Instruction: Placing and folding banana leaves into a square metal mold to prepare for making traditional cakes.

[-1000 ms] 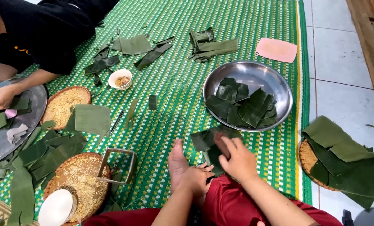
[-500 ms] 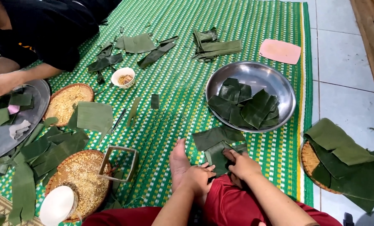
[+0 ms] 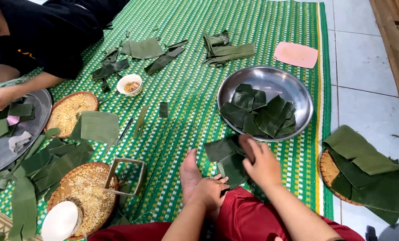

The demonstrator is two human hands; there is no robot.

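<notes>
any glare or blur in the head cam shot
Head view: soft even light with faint shadows; mild glare on the steel bowl rim; right hand slightly motion-blurred over the folded leaves; left hand and mat sharp.

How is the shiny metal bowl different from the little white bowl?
The metal bowl is far bigger than the little white bowl. The metal bowl is silver and holds folded green leaf pieces; the white bowl holds something brownish. The right hand is nearer the metal bowl. Both are round and sit on the green mat.
</notes>
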